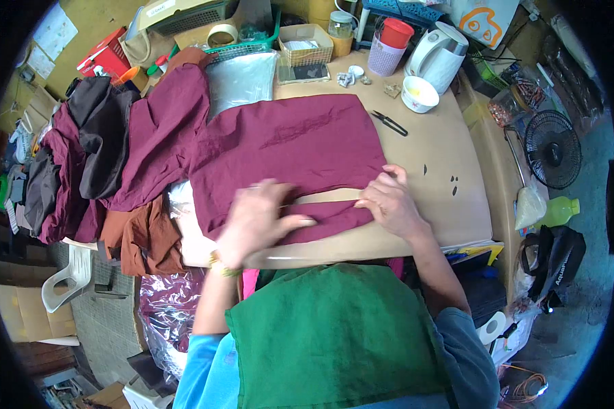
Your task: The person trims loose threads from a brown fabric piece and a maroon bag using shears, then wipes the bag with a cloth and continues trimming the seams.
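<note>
A maroon garment point(300, 140) lies spread on the brown work table, with a narrow gap between its wide upper part and a narrower strip nearer me. My left hand point(256, 218), slightly blurred, rests on the cloth near the left end of that gap, fingers and thumb apart. At the right end, my right hand point(392, 204) has its fingers pinched on the garment's edge. Black thread snips point(389, 123) lie on the table just beyond the garment's upper right corner.
A heap of maroon, black and rust clothes point(109, 150) hangs over the table's left side. Along the back stand a white kettle point(438, 58), a bowl point(419, 94), a lilac cup point(385, 58) and a wicker basket point(307, 45). A black fan point(552, 148) is at right.
</note>
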